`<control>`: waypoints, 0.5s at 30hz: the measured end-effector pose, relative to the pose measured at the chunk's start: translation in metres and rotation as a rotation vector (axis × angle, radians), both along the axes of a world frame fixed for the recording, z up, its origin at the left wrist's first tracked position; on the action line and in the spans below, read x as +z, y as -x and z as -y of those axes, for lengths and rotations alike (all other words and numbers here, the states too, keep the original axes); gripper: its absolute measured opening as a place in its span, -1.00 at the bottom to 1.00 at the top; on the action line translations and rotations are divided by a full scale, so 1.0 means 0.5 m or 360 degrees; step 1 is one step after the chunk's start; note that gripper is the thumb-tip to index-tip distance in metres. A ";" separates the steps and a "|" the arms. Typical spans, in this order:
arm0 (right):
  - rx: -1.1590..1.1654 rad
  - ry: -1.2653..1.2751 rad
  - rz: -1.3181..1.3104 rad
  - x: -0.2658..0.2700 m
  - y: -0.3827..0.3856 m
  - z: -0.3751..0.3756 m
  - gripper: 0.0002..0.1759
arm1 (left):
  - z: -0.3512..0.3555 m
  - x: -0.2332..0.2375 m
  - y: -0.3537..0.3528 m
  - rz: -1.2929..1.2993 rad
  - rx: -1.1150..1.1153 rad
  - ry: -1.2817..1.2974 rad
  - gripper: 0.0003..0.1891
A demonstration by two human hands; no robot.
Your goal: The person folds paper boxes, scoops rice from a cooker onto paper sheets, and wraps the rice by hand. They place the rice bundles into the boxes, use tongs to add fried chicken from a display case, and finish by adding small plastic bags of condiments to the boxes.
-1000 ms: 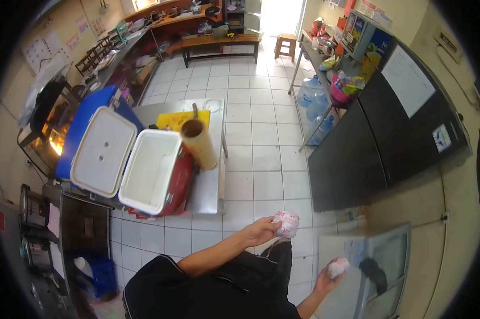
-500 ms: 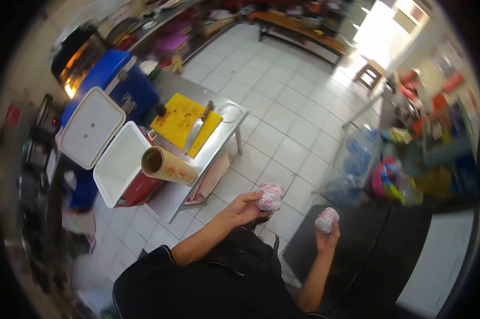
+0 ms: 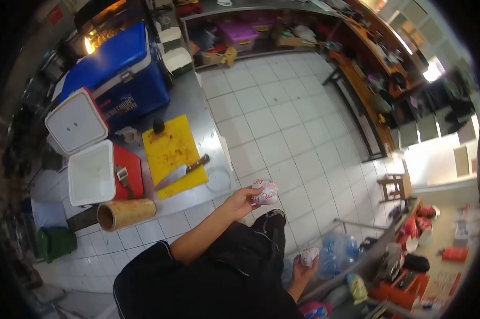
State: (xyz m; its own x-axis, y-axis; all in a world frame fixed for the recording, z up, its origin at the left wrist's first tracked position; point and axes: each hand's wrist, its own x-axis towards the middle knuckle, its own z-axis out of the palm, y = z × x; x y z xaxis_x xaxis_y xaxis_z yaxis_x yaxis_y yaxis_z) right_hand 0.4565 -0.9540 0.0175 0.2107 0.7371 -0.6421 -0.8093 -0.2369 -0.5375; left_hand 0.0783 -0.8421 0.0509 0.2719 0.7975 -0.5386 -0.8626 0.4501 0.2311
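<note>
My left hand (image 3: 240, 204) is closed around a paper-wrapped bundle (image 3: 265, 192), white with red print, held out in front of my body. A similar white-and-red paper-wrapped bundle (image 3: 308, 257) sits in my right hand (image 3: 304, 273), whose fingers curl round it lower on the right. The paper hides what both bundles contain. To the left of my left hand is a metal table (image 3: 218, 178) with a yellow cutting board (image 3: 171, 143) on it. A knife (image 3: 179, 174) with a brown handle lies across the stained board.
Beside the board stands a red cooler (image 3: 129, 170) with its white lid (image 3: 79, 121) raised, behind it a blue cooler (image 3: 125, 80). A cardboard tube (image 3: 127, 213) lies at the table's near edge. Large water bottles (image 3: 338, 252) are at right, a wooden stool (image 3: 394, 187) beyond.
My view has turned to the right and my body has moved across the floor. Both hands still hold their bundles. The black surface at right has left the view; the water bottles are closer.
</note>
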 end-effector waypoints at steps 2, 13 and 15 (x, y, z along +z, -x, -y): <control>0.0235 -0.0109 -0.0113 -0.027 -0.044 -0.130 -0.63 | -0.105 -0.012 0.042 -0.0182 0.0211 0.0146 -0.50; 0.0841 0.0031 -0.0027 0.046 0.134 -1.203 -0.63 | -0.580 -0.051 0.311 -0.0160 0.1489 0.0331 -0.54; 0.1265 -0.0205 0.0217 0.030 0.192 -1.409 -0.62 | -0.615 -0.024 0.355 -0.0234 0.1610 0.0258 -0.52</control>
State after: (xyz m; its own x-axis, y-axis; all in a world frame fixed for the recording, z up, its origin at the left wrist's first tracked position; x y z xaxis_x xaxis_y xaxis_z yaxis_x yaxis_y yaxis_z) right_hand 0.3607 -0.2494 0.0327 -0.3360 0.7654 -0.5489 -0.3508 -0.6425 -0.6812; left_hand -0.0994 -0.5347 0.0388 -0.5622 0.5313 -0.6338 -0.8231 -0.4341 0.3661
